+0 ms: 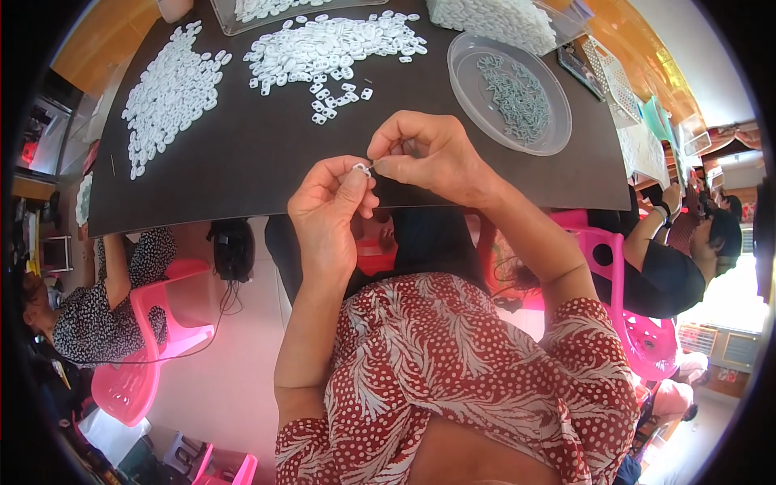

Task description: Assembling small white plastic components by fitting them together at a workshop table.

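Observation:
Over the table's near edge, my left hand (327,212) pinches a small white plastic piece (361,168) with holes between thumb and fingertips. My right hand (432,159) is closed close beside it, thumb and forefinger pinched on a thin dark piece that meets the white one. Its exact kind is too small to tell. Just beyond my hands lie several loose white oval two-hole pieces (330,103). A larger pile of the same pieces (335,47) is behind them. To the right, a round clear plastic tray (462,89) holds many small grey metal pieces (517,99).
Another spread of white pieces (174,93) covers the dark table's (242,174) left side. Clear bins of white pieces (493,23) stand at the back, with a white perforated basket (610,81) at the right. People sit on pink chairs (133,380) at both sides.

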`<state>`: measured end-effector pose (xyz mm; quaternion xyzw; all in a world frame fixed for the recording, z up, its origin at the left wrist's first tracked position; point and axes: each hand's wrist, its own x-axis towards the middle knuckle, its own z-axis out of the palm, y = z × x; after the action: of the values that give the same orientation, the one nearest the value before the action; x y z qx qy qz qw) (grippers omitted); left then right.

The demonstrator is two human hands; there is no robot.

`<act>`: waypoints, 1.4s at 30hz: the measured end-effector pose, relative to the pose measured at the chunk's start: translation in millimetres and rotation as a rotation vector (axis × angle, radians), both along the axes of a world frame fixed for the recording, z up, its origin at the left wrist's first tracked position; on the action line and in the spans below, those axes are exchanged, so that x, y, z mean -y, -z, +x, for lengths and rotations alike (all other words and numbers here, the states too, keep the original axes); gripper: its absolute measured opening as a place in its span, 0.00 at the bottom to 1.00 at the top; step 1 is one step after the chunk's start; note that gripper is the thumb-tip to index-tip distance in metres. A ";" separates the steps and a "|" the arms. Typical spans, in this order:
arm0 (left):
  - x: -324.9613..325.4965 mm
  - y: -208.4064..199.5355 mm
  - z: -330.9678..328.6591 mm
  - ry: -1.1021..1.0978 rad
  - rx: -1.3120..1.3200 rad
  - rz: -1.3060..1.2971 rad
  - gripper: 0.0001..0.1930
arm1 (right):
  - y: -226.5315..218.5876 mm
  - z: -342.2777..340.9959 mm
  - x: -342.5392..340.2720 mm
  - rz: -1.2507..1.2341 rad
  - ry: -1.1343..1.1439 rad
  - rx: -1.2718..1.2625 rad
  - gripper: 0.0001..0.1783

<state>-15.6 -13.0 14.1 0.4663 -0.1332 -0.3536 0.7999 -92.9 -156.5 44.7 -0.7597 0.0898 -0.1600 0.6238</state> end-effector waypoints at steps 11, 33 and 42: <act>-4.6 3.9 -6.3 -0.085 0.141 0.025 0.04 | 1.6 -0.2 -9.1 0.079 -0.013 -0.104 0.06; -2.3 12.1 -21.3 -0.288 0.240 0.030 0.04 | 26.5 6.2 -40.2 -0.324 0.241 0.110 0.02; 3.9 25.7 -20.7 -0.439 0.480 0.121 0.03 | 38.4 15.8 -48.1 -0.505 0.295 0.199 0.02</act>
<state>-36.3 -16.9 -11.6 0.6004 -0.1929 -0.0599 0.7738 -77.1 -108.4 6.3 -0.8500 0.0948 -0.3396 0.3913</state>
